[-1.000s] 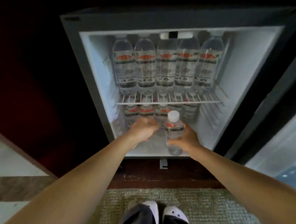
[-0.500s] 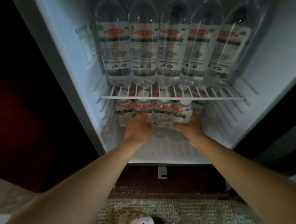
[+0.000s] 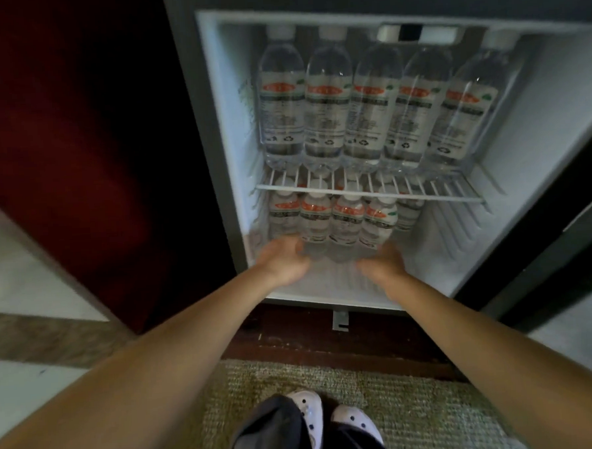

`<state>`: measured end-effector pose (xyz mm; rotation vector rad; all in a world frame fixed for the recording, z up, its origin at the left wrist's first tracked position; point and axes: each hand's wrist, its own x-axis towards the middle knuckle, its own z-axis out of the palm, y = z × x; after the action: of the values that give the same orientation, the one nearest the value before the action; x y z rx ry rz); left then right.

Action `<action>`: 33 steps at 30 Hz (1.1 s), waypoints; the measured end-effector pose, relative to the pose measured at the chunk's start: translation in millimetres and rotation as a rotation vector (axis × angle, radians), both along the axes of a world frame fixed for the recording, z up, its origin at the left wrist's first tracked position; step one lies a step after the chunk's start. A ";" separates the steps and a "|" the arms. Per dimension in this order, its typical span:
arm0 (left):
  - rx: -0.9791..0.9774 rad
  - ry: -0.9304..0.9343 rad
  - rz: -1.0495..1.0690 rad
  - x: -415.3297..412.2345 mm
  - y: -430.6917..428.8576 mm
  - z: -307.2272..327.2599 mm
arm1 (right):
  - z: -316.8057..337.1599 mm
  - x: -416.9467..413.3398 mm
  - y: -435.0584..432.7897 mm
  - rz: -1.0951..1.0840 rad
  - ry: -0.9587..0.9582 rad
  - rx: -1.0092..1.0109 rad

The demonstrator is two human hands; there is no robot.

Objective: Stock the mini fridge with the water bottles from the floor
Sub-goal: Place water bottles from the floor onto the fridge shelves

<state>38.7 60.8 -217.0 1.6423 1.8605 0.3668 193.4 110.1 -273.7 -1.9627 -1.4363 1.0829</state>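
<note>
Left hand (image 3: 283, 264) and right hand (image 3: 382, 266) open, empty, just before the lower bottles (image 3: 344, 227) at the mini fridge (image 3: 539, 115) floor's front edge.

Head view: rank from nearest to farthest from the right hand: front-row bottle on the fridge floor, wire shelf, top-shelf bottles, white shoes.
From the right hand:
1. Front-row bottle, on the fridge floor just beyond the fingertips.
2. Wire shelf, above the hand.
3. Top-shelf bottles and white shoes: too close to call; bottles up and deeper, shoes down on the rug.
</note>
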 end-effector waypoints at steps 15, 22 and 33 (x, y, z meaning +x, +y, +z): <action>0.323 0.092 0.528 -143.5 -303.0 147.2 | 210.1 -179.6 -282.2 0.647 0.299 0.295; 0.264 0.002 0.826 -213.9 -465.8 108.4 | 176.6 -251.8 -425.9 0.946 0.318 0.139; -0.054 -0.096 1.271 -254.3 -623.3 -25.4 | 63.5 -304.6 -521.0 1.227 0.067 -0.178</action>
<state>-215.6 -562.5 -242.5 0.1875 2.5644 0.8498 -111.2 -410.9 -210.2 -0.9548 -2.6368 1.7324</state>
